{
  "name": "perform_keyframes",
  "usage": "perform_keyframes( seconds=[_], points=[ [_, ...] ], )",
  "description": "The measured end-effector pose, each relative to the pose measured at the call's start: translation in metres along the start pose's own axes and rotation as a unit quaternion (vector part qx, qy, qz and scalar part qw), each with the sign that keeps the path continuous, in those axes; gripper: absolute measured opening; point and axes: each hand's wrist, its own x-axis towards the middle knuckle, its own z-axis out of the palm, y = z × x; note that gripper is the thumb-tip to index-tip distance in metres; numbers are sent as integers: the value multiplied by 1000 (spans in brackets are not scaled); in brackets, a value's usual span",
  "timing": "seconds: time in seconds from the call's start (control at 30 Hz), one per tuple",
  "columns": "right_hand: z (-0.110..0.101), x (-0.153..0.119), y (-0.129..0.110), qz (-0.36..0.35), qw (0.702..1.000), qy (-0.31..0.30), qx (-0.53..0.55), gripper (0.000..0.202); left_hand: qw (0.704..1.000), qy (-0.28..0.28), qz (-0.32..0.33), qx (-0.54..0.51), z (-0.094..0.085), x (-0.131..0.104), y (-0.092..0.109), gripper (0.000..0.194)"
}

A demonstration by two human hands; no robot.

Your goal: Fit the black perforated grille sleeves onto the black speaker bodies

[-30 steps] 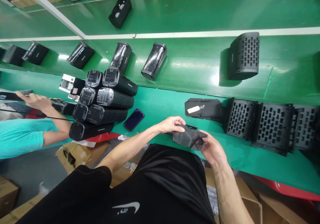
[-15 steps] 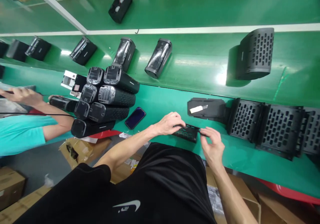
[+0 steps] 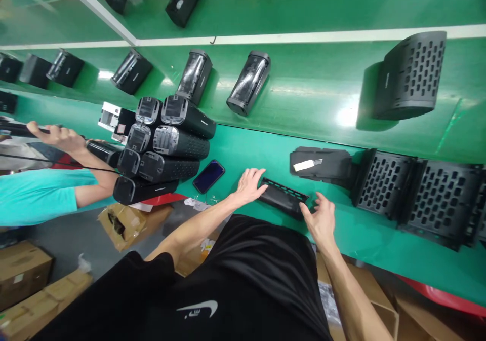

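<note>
A black perforated panel (image 3: 284, 198) lies on the green table in front of me, tilted slightly, its row of slots along the far edge. At its left end, my left hand (image 3: 249, 186) has its fingers spread, with the thumb at the panel's corner. My right hand (image 3: 320, 218) is at the other end, fingers apart and thumb near the panel's edge. Neither hand is wrapped round it. Just beyond, a dark flat sheet (image 3: 322, 163) carries a cutter with a white handle (image 3: 304, 165).
Perforated black housings (image 3: 385, 181) stand in a row at the right. Left of my hands are a phone (image 3: 208, 176) and a stack of black speaker-like units (image 3: 182, 141). A co-worker's hand (image 3: 61, 138) is at far left. More units (image 3: 248, 83) stand on the green line beyond.
Both hands have opened and their fingers have come off the panel's top. The panel now shows a smoother, darker face. A further unit with a hand has appeared at the top left.
</note>
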Motion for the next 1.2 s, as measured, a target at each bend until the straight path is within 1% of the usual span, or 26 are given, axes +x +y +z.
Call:
perform_keyframes(
  seconds=[0.03,0.07,0.13,0.17,0.23,0.3,0.37,0.43,0.5,0.57,0.63,0.73,0.8,0.87,0.93,1.0,1.1,1.2],
  points=[
    [2,7,-2,29,999,-10,11,59,1000,-13,-12,7,2,6,-1,43],
    [4,13,-4,48,998,-20,27,56,999,-32,-12,1,2,10,-1,35],
    [4,20,-7,71,995,-34,67,48,996,-67,-15,-57,-1,16,1,18],
    [2,21,-8,78,992,-44,87,47,992,-80,-21,-93,-5,17,3,15],
    [-6,19,-10,88,985,-74,125,47,979,-100,-48,-171,-14,17,9,16],
    [-15,15,-15,101,975,-103,167,49,957,-113,-85,-253,-22,16,17,24],
    [-25,13,-23,137,953,-120,241,52,926,-122,-125,-336,-29,14,27,31],
    [-34,11,-34,191,914,-123,337,55,900,-125,-151,-388,-34,14,35,31],
    [-42,11,-43,235,873,-114,411,57,889,-118,-156,-415,-38,14,42,29],
    [-47,10,-50,249,858,-100,438,57,880,-116,-148,-436,-45,13,47,30],
    [-51,8,-54,245,856,-83,447,57,873,-121,-137,-453,-52,11,51,31],
    [-56,4,-59,223,863,-67,448,54,855,-130,-130,-484,-64,8,58,36],
    [-57,2,-62,214,866,-61,447,52,843,-128,-132,-505,-70,6,62,40],
    [-58,1,-65,218,865,-55,449,53,840,-123,-136,-511,-73,6,65,41],
    [-57,2,-67,224,862,-47,452,54,839,-115,-138,-514,-74,7,66,39],
    [-56,2,-68,228,863,-43,450,54,831,-116,-138,-527,-74,8,66,38],
    [-57,3,-70,235,861,-42,450,53,825,-121,-139,-533,-71,8,62,39],
    [-59,3,-72,240,856,-45,456,53,819,-115,-138,-545,-68,8,58,41]
  ],
)
